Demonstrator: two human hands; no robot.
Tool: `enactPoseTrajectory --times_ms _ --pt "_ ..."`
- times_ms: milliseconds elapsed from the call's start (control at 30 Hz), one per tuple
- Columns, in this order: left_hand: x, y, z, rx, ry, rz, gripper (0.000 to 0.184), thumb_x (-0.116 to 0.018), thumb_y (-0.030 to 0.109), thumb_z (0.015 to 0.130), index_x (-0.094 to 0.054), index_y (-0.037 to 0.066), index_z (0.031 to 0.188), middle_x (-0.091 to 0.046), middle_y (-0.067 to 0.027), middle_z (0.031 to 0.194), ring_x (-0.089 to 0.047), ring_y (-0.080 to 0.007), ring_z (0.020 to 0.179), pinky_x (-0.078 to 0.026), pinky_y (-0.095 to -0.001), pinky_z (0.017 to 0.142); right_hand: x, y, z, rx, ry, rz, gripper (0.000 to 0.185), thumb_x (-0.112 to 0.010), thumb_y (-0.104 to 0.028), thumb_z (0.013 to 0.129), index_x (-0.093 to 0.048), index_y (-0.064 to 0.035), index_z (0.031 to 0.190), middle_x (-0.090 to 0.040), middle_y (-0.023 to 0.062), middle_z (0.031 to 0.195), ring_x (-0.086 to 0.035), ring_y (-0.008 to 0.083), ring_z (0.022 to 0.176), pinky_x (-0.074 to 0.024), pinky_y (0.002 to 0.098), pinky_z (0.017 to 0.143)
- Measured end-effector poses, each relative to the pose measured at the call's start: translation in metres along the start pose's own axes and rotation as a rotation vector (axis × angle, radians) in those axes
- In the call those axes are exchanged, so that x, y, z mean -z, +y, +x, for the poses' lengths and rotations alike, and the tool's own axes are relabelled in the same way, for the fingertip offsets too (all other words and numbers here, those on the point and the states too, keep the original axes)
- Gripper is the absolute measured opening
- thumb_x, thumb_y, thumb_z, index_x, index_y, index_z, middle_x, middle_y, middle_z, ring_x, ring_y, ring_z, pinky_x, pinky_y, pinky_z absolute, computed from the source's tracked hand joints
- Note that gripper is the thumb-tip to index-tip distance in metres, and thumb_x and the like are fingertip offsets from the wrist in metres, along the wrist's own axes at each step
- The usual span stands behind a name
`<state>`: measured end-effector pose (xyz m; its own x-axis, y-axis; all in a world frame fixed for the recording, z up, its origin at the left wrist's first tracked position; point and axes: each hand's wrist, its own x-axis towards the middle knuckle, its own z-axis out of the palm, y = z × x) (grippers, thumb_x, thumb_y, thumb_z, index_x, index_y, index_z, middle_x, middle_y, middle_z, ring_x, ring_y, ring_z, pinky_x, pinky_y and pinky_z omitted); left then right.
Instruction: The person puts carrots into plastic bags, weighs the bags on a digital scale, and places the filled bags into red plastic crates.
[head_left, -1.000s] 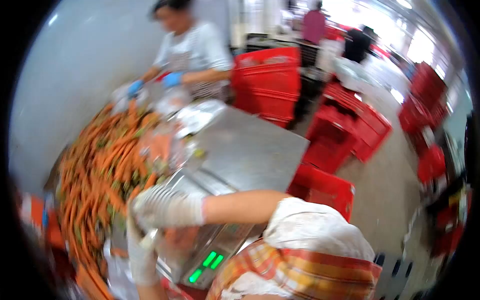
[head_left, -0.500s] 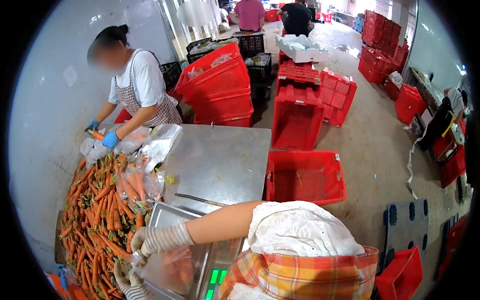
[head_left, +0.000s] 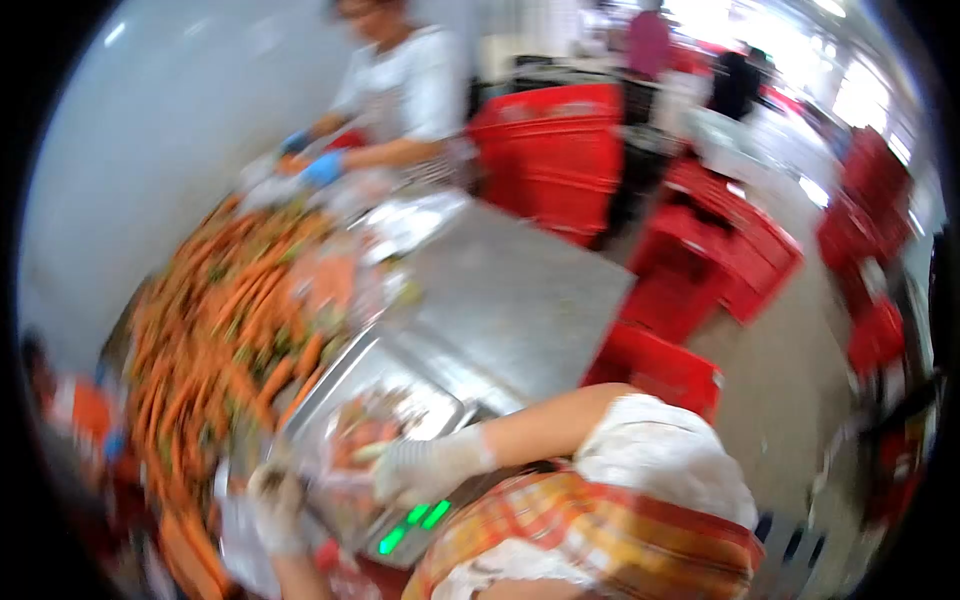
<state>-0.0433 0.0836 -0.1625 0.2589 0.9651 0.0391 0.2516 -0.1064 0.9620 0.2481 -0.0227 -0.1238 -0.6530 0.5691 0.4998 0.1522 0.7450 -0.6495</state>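
A clear plastic bag of carrots (head_left: 352, 425) lies on the metal scale tray (head_left: 335, 372), blurred by motion. My right hand (head_left: 430, 468), in a whitish knit glove, is against the bag's near side, fingers curled and one digit pointing left. To the left, my gloved left hand (head_left: 278, 508) is closed around thin clear plastic (head_left: 245, 545) at the pile's edge. Whether this plastic belongs to the same bag I cannot tell. Green digits glow on the scale display (head_left: 415, 527) below my right hand. Loose carrots (head_left: 215, 330) are heaped left of the tray.
Across the steel table (head_left: 500, 290), a co-worker's blue-gloved hands (head_left: 322, 168) work over plastic bags. Another bag of carrots (head_left: 330, 280) rests on the pile. Red crates (head_left: 550, 150) stand beyond the table, and another red crate (head_left: 655, 370) sits by its right edge.
The view has swung left and blurred. My hands have moved apart, my right hand shifting right over the scale. The bag of carrots now shows farther up the tray.
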Motion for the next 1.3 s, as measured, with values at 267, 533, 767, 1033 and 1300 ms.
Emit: enactPoseTrajectory --times_ms 267,533,767,1033,1300 --pt "-0.07 0.146 -0.053 0.273 -0.316 -0.56 0.083 -0.062 0.004 0.069 -0.025 0.011 0.143 -0.063 -0.014 0.094 -0.059 -0.0133 0.064 -0.049 -0.025 0.053 0.003 0.002 0.049 -0.499 0.23 0.919 0.076 -0.055 -0.002 0.079 -0.017 -0.0048 0.144 -0.055 0.0065 0.111 -0.054 0.0099 0.091 -0.0444 0.024 0.072" --pt "-0.059 0.097 -0.049 0.415 -0.188 -0.985 0.043 -0.061 0.009 0.08 -0.051 0.005 0.122 -0.063 -0.004 0.092 -0.06 -0.0123 0.08 -0.05 -0.0274 0.07 0.026 0.008 0.035 -0.619 -0.152 0.049 0.023 -0.059 -0.015 0.078 -0.063 -0.0004 0.095 -0.062 0.0106 0.077 -0.06 0.0207 0.071 -0.0477 0.0319 0.066" --pt "-0.023 0.059 -0.022 0.199 -0.01 -0.714 0.058 -0.061 0.019 0.084 -0.037 0.006 0.135 -0.06 -0.0057 0.088 -0.059 -0.0141 0.083 -0.048 -0.0235 0.065 0.039 0.005 0.006 -0.272 0.004 0.023 0.023 -0.051 -0.003 0.075 -0.061 -0.003 0.096 -0.063 0.0126 0.091 -0.061 0.0266 0.077 -0.0501 0.0334 0.069" --pt "0.01 0.062 -0.065 -0.185 0.431 0.191 0.067 -0.067 0.021 0.079 -0.035 -0.001 0.134 -0.053 -0.0175 0.117 -0.057 -0.0247 0.099 -0.046 -0.0342 0.088 0.086 0.033 -0.06 -0.615 0.848 0.33 0.047 -0.051 -0.007 0.079 -0.049 0.0013 0.125 -0.056 0.0161 0.115 -0.056 0.0131 0.084 -0.0465 0.0252 0.077" --pt "-0.105 0.073 -0.043 -0.239 0.132 0.91 0.083 -0.072 0.039 0.065 -0.039 0.003 0.131 -0.048 -0.0265 0.121 -0.046 -0.0389 0.114 -0.035 -0.0452 0.099 0.055 0.027 -0.031 -0.54 0.555 0.236 0.042 -0.051 -0.006 0.083 -0.049 -0.001 0.125 -0.059 0.0129 0.109 -0.057 0.0156 0.093 -0.0467 0.0261 0.076"
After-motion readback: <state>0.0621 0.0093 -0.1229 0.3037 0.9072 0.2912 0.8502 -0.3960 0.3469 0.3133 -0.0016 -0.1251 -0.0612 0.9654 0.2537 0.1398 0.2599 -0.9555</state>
